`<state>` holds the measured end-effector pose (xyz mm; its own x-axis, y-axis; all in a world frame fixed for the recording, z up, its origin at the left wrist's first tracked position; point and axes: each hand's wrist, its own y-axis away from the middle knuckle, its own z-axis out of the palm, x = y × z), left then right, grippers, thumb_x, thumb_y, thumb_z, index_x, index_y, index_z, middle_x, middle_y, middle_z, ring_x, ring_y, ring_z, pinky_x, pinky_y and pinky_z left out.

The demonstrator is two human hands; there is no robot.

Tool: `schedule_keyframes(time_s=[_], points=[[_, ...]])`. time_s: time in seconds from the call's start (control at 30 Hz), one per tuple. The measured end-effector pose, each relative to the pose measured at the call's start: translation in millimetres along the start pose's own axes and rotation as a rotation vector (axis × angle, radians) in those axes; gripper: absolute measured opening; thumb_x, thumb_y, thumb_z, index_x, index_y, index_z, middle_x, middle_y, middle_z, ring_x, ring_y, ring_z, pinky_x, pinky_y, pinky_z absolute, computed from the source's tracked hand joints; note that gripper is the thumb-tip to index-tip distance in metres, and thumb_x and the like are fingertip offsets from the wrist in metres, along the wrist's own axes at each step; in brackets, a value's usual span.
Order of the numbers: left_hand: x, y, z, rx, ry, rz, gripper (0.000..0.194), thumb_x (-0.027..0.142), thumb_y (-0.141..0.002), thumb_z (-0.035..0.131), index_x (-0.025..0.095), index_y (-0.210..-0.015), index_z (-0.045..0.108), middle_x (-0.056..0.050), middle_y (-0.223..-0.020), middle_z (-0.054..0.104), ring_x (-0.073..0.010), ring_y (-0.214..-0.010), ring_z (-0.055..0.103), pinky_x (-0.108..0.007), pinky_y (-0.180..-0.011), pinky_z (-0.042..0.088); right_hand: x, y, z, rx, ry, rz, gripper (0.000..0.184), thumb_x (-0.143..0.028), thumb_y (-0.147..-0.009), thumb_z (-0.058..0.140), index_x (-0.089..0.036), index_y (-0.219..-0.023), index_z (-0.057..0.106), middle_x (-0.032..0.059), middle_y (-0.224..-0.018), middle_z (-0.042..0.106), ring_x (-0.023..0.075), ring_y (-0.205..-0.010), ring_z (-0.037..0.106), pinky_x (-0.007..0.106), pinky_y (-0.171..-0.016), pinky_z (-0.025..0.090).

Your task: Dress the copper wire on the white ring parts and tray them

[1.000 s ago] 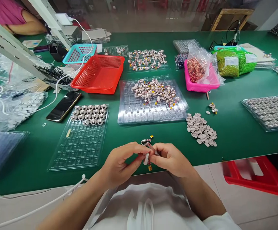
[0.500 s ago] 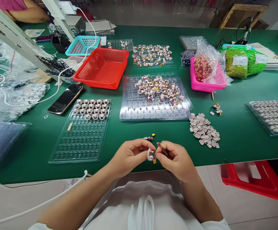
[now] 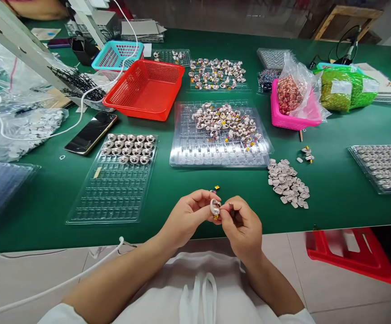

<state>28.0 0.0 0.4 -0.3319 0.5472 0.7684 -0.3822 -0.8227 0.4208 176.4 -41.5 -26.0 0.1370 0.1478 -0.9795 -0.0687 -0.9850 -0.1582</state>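
My left hand (image 3: 187,219) pinches a small cream C-shaped earphone piece (image 3: 214,206) between thumb and fingers, above the near edge of the table. A yellow tab (image 3: 216,217) hangs at the underside of the piece. Close against it, my right hand (image 3: 244,229) is closed, with a thin brown stick-like tool (image 3: 231,209) in its fingers; its thumb and fingertip meet at the piece's edge. Just beyond my hands lies another part with a yellow tab (image 3: 217,187), partly hidden by my left fingers.
A clear tray (image 3: 110,198) with several shells is at left, beside a phone (image 3: 91,133). Ahead, stacked trays (image 3: 185,153) bear a heap of earphone pieces. Small cream caps (image 3: 288,182) lie right. Behind stand a red basket (image 3: 144,105) and a pink basket (image 3: 296,121).
The earphone piece has turned in my left fingers, its yellow tab now tucked beneath it. My right hand has shifted slightly, and the brown tool shows less. The camera view has moved a little.
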Motion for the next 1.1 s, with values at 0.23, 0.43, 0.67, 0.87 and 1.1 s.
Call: schedule_keyframes(time_s=[0.23,0.43,0.67,0.87,1.1], points=[[8.4,0.2,-5.0,-0.043,-0.106,-0.046,0.024,0.029,-0.073,0.084,0.014,-0.084,0.068,0.001,-0.067,0.068,-0.0117,-0.058,0.064,-0.025,-0.062,0.056,-7.0,-4.8,-7.0,-0.098,0.145,-0.225,0.022,-0.008,-0.089,0.057,-0.026,-0.102,0.061,0.0035,-0.09,0.065,0.0166,-0.081,0.063,0.027,-0.063,0.053],[11.6,0.9,-5.3,-0.054,-0.101,-0.076,0.027,0.03,-0.072,0.085,0.014,-0.084,0.067,0.001,-0.069,0.069,-0.0113,-0.06,0.064,-0.023,-0.06,0.056,-15.2,-9.8,-12.9,-0.157,0.258,-0.229,0.026,-0.004,-0.083,0.056,-0.024,-0.097,0.061,0.0025,-0.088,0.067,0.0147,-0.075,0.064,0.024,-0.058,0.05],[10.4,-1.3,-9.9,-0.102,-0.114,-0.123,0.019,0.023,-0.075,0.079,0.014,-0.087,0.067,0.0,-0.067,0.068,-0.0112,-0.059,0.064,-0.023,-0.058,0.057,-12.7,-7.4,-10.8,-0.115,0.158,-0.088,0.017,-0.009,-0.086,0.057,-0.023,-0.091,0.064,0.002,-0.083,0.065,0.0132,-0.069,0.061,0.022,-0.051,0.048],[8.5,-4.3,-10.7,-0.097,-0.034,-0.227,0.021,0.023,-0.072,0.081,0.015,-0.082,0.064,0.002,-0.062,0.062,-0.0091,-0.052,0.058,-0.023,-0.052,0.057,-10.7,-11.6,-16.7,-0.228,0.188,-0.133,0.018,-0.012,-0.091,0.057,-0.025,-0.099,0.067,0.0029,-0.087,0.069,0.0132,-0.068,0.061,0.024,-0.053,0.048],[9.5,-7.6,-11.9,-0.115,0.0,-0.31,0.025,0.024,-0.068,0.083,0.013,-0.081,0.064,-0.001,-0.064,0.066,-0.0102,-0.053,0.061,-0.024,-0.053,0.058,-15.1,-21.7,-27.3,-0.366,0.186,-0.061,0.016,-0.01,-0.088,0.058,-0.024,-0.092,0.064,0.0014,-0.085,0.065,0.0125,-0.068,0.059,0.023,-0.055,0.047]])
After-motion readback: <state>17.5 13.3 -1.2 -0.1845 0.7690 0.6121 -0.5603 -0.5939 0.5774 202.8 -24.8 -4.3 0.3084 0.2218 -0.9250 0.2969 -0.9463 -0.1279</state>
